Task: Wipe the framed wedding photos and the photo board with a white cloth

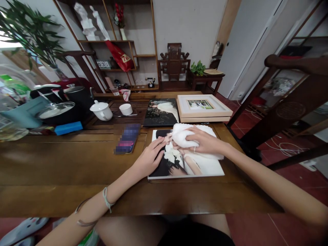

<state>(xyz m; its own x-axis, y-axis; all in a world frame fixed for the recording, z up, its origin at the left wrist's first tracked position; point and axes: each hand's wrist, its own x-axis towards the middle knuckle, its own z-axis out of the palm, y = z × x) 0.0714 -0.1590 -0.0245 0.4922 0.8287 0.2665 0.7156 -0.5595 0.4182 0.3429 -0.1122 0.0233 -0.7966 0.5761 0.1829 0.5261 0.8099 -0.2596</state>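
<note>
Wooden table (pixel 64 167): 2 photo panels (pixel 176 159), phone (pixel 127 138), framed picture (pixel 201 104).

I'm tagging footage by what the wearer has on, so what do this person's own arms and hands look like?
No gloves or sleeves show. Above the left hand, the wrist carries a pale grey-green cord bracelet; farther up the forearm is a thin, darker curved band. The right hand wears a small, pale ring.

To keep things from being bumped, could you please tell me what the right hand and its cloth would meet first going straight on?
The right hand, with its cloth, would probably meet the left hand first, its fingers spread on the photo, though depth is hard to judge.
</note>
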